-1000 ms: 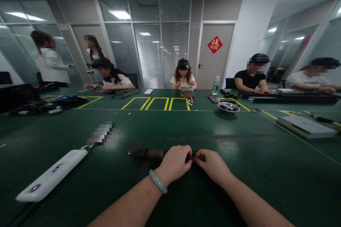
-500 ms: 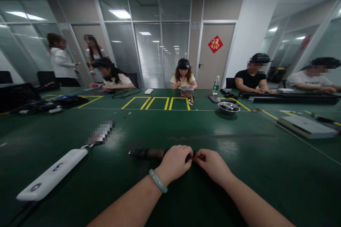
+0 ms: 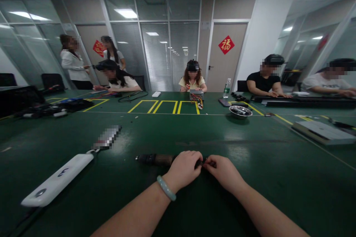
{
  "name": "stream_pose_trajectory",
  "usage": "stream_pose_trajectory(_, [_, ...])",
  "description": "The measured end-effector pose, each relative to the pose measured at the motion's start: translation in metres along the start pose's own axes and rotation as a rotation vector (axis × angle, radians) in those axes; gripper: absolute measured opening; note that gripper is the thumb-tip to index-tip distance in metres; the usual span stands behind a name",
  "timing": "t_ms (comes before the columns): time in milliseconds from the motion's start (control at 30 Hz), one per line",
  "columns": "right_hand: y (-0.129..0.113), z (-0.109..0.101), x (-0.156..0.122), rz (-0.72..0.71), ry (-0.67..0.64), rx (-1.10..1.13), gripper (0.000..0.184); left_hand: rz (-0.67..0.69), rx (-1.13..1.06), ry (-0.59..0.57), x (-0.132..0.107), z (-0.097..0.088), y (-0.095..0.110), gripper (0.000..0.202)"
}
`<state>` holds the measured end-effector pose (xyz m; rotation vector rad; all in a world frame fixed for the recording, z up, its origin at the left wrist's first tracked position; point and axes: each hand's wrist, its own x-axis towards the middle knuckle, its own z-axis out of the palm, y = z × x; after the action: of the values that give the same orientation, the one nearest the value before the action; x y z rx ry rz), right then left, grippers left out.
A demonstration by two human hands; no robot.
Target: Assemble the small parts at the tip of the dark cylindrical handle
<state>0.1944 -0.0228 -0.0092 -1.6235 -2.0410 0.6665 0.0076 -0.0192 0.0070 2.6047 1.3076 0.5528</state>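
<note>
A dark cylindrical tool (image 3: 155, 160) with a brownish barrel lies on the green table (image 3: 178, 133), stretching left from my hands. My left hand (image 3: 184, 169), a pale green bangle on its wrist, is closed over the tool's right end. My right hand (image 3: 222, 172) meets it there, fingers pinched on a small dark part at the tool's tip; that part is too small to make out. Both forearms rest low over the table's near edge.
A white oblong device (image 3: 57, 181) lies at the near left. A metal bowl (image 3: 240, 111) and a flat grey slab (image 3: 324, 132) sit to the right. Several people sit around the table's far side; two stand at the back left. Yellow tape boxes mark the middle.
My hands have held their place on the tool. The view has shifted slightly, and the two standing people at the back left have moved to the right.
</note>
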Motion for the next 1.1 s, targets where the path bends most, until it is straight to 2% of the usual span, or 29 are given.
stream_pose_trajectory(100, [0.0006,0.0003,0.0000,0.004,-0.003,0.005,0.016,-0.040,-0.026,0.014,-0.0009,-0.0008,0.0000,0.014])
stream_pose_trajectory(233, [0.0016,0.0010,0.0001,0.002,-0.010,0.003,0.016,-0.004,-0.034,0.004,-0.0008,-0.0006,-0.0003,0.008])
stream_pose_trajectory(367, [0.0006,0.0006,-0.0006,0.005,-0.017,0.008,0.016,-0.012,-0.034,0.023,-0.0004,0.0000,-0.0006,0.013])
stream_pose_trajectory(533, [-0.0020,-0.0006,-0.0012,0.002,-0.015,0.026,0.017,-0.002,-0.002,-0.016,0.0000,-0.0004,0.0000,0.009])
stream_pose_trajectory(700, [0.0002,0.0005,-0.0004,-0.002,-0.013,-0.005,0.018,-0.014,0.011,0.003,-0.0001,0.0007,-0.0003,0.016])
stream_pose_trajectory(900, [0.0042,0.0022,0.0002,-0.022,-0.001,0.019,0.016,0.016,-0.002,0.005,0.0003,0.0027,-0.0020,0.010])
stream_pose_trajectory(1100, [0.0028,0.0016,-0.0001,-0.012,-0.002,0.010,0.017,-0.023,0.005,0.013,0.0001,0.0020,-0.0017,0.014])
